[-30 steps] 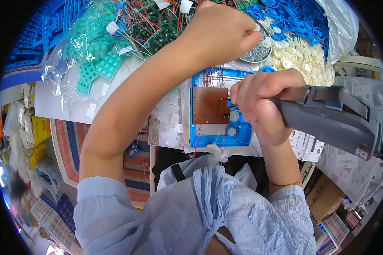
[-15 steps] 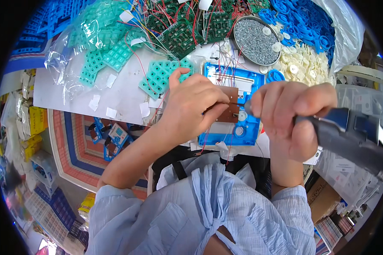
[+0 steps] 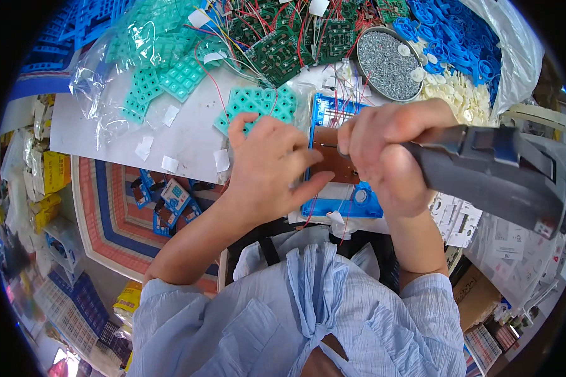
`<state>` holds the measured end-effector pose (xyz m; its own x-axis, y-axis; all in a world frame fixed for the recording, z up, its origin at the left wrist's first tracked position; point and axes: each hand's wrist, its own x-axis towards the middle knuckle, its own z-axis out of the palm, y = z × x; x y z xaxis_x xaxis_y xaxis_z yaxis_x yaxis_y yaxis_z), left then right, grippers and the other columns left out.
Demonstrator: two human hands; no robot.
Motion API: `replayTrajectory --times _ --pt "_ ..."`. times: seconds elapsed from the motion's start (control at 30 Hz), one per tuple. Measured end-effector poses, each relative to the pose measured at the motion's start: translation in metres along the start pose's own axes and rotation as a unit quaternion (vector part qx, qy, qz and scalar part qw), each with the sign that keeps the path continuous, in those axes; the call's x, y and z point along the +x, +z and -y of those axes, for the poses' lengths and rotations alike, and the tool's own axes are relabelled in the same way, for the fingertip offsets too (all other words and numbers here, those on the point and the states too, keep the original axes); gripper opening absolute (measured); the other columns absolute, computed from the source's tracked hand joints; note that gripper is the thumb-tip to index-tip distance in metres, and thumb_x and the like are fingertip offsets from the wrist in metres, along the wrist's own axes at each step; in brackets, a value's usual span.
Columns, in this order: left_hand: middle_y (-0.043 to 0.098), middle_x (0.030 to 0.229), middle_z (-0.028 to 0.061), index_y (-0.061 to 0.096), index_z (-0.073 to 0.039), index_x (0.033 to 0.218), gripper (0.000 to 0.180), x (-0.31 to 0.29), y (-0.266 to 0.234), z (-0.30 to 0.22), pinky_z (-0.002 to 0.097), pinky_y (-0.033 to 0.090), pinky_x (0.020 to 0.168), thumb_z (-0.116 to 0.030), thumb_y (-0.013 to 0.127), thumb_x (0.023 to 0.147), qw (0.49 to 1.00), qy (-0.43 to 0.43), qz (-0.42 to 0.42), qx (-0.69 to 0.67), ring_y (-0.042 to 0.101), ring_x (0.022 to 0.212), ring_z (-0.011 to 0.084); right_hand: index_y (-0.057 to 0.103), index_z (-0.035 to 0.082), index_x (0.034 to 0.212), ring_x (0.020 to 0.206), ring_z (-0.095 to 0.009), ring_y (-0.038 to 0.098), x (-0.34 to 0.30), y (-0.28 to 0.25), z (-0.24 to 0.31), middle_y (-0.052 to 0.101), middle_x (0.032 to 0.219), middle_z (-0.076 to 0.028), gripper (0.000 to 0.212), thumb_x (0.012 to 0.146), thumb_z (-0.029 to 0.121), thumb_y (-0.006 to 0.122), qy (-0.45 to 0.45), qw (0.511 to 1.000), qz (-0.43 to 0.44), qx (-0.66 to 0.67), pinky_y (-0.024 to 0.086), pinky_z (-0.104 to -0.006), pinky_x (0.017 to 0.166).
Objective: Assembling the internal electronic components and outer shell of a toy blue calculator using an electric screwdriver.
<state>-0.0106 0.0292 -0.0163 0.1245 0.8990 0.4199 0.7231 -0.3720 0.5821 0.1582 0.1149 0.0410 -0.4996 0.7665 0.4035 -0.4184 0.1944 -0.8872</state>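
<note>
My right hand (image 3: 393, 147) is wrapped round a dark grey powered screwdriver (image 3: 487, 179), its thin bit (image 3: 328, 146) lying over a brown circuit board (image 3: 332, 164). That board sits inside a blue plastic casing (image 3: 324, 207), which is partly hidden by my hands. Just left of the board, my left hand (image 3: 264, 166) hovers with thumb and fingers apart, and nothing shows between them. Thin red and white wires trail from the casing. Behind my left hand lies a sheet of teal rubber keypads (image 3: 277, 100).
A round metal dish of small screws (image 3: 390, 66) stands behind the casing. Around it are cream plastic parts (image 3: 456, 100), blue plastic parts (image 3: 468, 50) and green circuit boards (image 3: 277, 56) with wires. A striped, cloth-lined bin (image 3: 113, 220) at the left holds several blue devices (image 3: 173, 201).
My left fingers have parted and drawn back from the board. The right hand and screwdriver have shifted left, bringing the bit farther over the board. The view has shifted slightly.
</note>
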Motion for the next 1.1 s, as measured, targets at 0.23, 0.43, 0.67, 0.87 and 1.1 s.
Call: replayTrajectory --times 0.23,0.43,0.67,0.87,1.1 --pt "0.058 0.088 -0.0049 0.077 -0.018 0.084 0.018 -0.009 0.003 -0.005 0.0537 0.031 0.094 -0.028 0.084 0.071 0.999 -0.005 -0.001 0.039 0.057 0.092 0.0185 0.044 0.009 0.102 0.054 -0.012 0.047 0.004 0.001 -0.013 0.05 0.067 -0.002 0.026 0.098 0.016 0.068 -0.003 0.994 0.049 -0.101 0.043 -0.0334 0.056" --pt "0.059 0.087 -0.0046 0.077 -0.018 0.085 0.017 -0.009 0.005 -0.005 0.0536 0.032 0.095 -0.026 0.083 0.072 0.999 -0.001 -0.017 0.027 0.057 0.092 0.0187 0.044 0.007 0.102 0.054 -0.013 0.047 0.007 0.003 -0.016 0.051 0.067 -0.003 0.024 0.098 0.012 0.067 -0.026 0.98 0.1 -0.172 0.045 -0.0324 0.056" --pt "0.06 0.098 0.0014 0.068 -0.016 0.095 0.036 -0.02 0.0 -0.021 0.0513 0.031 0.094 -0.028 0.087 0.066 0.999 -0.007 0.032 0.002 0.057 0.098 0.0237 0.049 0.002 0.124 0.063 -0.015 0.051 0.014 -0.033 0.013 0.053 0.074 -0.003 0.028 0.1 0.012 0.058 -0.07 0.994 0.06 -0.062 0.048 -0.0384 0.068" --pt "0.059 0.103 0.0034 0.064 -0.015 0.098 0.043 -0.03 0.004 -0.061 0.0495 0.03 0.094 -0.029 0.089 0.065 0.994 -0.001 0.107 -0.007 0.056 0.101 0.0257 0.044 -0.007 0.143 0.092 -0.024 0.062 0.011 -0.079 0.073 0.062 0.1 -0.013 0.046 0.101 0.009 0.052 -0.132 0.981 -0.028 -0.141 0.047 -0.0496 0.096" --pt "0.062 0.099 0.0014 0.066 -0.014 0.09 0.028 -0.025 0.006 -0.059 0.0459 0.032 0.092 -0.016 0.086 0.071 0.992 0.03 0.118 -0.029 0.059 0.096 0.0241 0.04 -0.008 0.142 0.121 -0.035 0.058 -0.031 -0.066 0.083 0.056 0.132 -0.025 0.055 0.089 -0.008 0.057 -0.253 0.822 -0.289 -0.42 0.048 -0.0506 0.104"
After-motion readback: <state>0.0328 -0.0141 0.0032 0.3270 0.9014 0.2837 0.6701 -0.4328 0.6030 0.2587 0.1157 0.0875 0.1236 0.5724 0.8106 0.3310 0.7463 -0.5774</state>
